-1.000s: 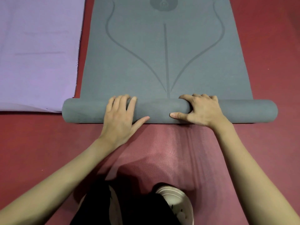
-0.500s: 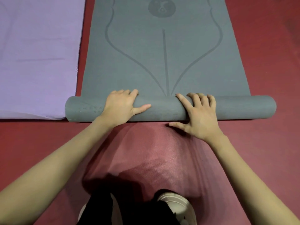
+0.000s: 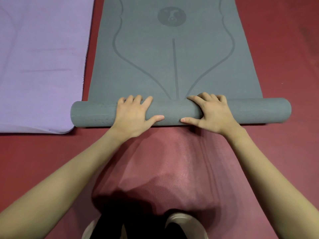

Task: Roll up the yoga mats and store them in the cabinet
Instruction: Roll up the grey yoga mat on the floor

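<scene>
Grey yoga mat (image 3: pixel 172 66) lies on the red floor (image 3: pixel 284 49), near end rolled into a tube w/ the rest flat beyond it. Left hand (image 3: pixel 134 116) & right hand (image 3: pixel 212 114) both clamped over the roll, fingers on top, thumbs on the near side. Purple mat (image 3: pixel 39 66) flat just left of it.

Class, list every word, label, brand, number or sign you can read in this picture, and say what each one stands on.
No readable words or numbers anywhere.
Round emblem on the grey mat: a sign only, too blurred to make out; no letters.
Curved lines and a straight centre line on the grey mat: guide markings, not text.
Purple mat and pink mat: no print visible.
</scene>
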Action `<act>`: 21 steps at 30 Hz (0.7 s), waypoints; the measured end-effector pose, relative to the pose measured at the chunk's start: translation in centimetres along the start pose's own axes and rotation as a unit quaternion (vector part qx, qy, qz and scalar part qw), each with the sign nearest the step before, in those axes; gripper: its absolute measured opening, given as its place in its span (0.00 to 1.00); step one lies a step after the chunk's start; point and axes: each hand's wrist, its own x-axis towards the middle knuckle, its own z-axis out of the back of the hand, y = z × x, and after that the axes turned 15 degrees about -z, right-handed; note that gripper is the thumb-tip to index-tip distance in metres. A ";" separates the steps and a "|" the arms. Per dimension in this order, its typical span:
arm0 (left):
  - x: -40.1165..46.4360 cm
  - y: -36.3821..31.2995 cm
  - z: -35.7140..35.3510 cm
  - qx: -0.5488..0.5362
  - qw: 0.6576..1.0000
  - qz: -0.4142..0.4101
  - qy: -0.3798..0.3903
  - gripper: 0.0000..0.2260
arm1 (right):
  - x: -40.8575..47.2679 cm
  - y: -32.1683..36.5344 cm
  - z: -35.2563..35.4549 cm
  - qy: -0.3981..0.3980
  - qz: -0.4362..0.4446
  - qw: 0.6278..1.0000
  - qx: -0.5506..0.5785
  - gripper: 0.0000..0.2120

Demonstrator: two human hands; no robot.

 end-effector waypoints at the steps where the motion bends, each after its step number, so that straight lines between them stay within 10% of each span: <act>1: 0.5 0.3 0.2 -0.006 1.000 0.004 0.017 0.39 | -0.6 -0.4 -0.5 -0.036 0.002 0.999 0.011 0.43; 12: 0.9 0.1 -0.3 0.000 0.998 -0.016 -0.062 0.33 | 1.5 -2.8 -0.8 -0.071 -0.002 0.997 -0.014 0.38; 21: 3.8 2.1 0.3 -0.013 1.000 -0.007 0.014 0.39 | 1.0 -2.6 -1.9 -0.147 0.000 0.989 0.015 0.35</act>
